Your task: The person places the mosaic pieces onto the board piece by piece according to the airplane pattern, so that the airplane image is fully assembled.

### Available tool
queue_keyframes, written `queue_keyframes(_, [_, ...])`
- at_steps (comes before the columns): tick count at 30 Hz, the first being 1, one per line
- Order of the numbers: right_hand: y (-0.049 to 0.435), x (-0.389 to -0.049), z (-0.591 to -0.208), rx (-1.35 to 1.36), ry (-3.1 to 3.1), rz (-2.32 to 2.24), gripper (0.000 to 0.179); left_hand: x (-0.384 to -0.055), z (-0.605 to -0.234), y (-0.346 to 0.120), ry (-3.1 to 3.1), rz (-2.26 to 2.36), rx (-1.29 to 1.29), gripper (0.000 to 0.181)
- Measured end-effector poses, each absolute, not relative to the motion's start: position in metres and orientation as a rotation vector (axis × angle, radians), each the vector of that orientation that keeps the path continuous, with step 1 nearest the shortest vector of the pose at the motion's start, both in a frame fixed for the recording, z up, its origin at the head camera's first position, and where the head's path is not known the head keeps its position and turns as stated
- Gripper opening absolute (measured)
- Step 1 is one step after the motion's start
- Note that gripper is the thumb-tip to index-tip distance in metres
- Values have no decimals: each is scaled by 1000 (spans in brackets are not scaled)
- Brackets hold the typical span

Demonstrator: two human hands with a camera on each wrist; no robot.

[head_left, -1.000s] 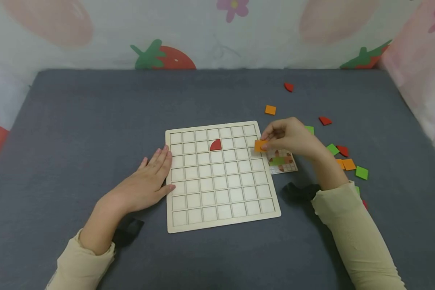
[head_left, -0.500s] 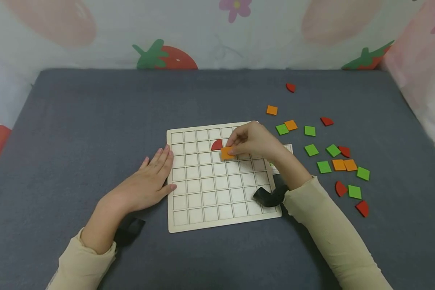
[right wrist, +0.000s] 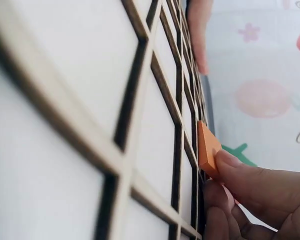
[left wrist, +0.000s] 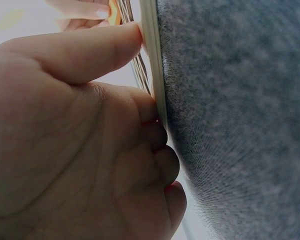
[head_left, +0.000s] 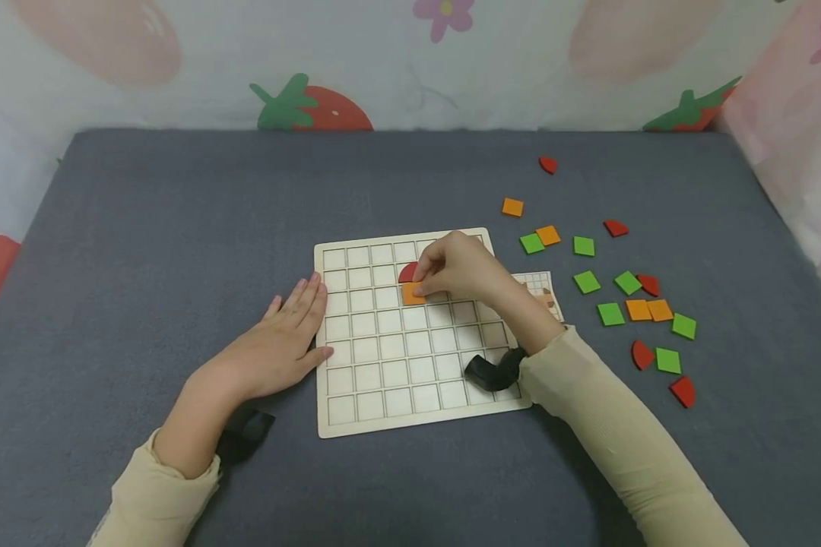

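Observation:
A pale wooden grid board [head_left: 424, 420] lies on the dark grey cloth. My right hand [head_left: 461, 266] pinches an orange square tile [head_left: 412, 294] between thumb and fingers, right at a cell just below the red quarter-circle piece [head_left: 407, 272]. In the right wrist view the orange tile [right wrist: 208, 150] stands slightly tilted against the grid ridges, the thumb [right wrist: 235, 162] on its edge. My left hand [head_left: 283, 334] lies with straight fingers along the board's left edge, thumb and fingertips touching it. The left wrist view shows the palm [left wrist: 80, 150] beside the board's edge [left wrist: 152, 55].
Several green tiles [head_left: 611, 314], orange tiles [head_left: 638, 310] and red quarter-circle pieces [head_left: 642, 355] lie scattered to the right. A small printed pattern card [head_left: 537, 282] sits partly under my right forearm. Behind the table hangs a strawberry-print cloth [head_left: 492, 68].
My right hand has carried the orange tile left from the board's right edge to the cell below the red piece, and lowered it there. The left hand has stayed in place.

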State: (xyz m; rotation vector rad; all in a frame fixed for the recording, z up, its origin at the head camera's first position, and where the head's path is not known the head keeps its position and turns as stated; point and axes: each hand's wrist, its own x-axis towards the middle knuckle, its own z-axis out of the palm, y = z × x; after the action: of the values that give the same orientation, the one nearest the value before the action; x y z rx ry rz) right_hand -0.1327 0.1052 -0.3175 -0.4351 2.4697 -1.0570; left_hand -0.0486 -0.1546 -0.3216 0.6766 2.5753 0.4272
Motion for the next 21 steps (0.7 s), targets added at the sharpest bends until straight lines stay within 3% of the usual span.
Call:
queue_keyframes(12, [107,-135,-319,-455,2488,-1019,13,-49,-322,-154,2569,437,670,74])
queue_keyframes(21, [150,-135,-312,-326,2386,-1263,12,-50,-319,-153,2562,428,672,74])
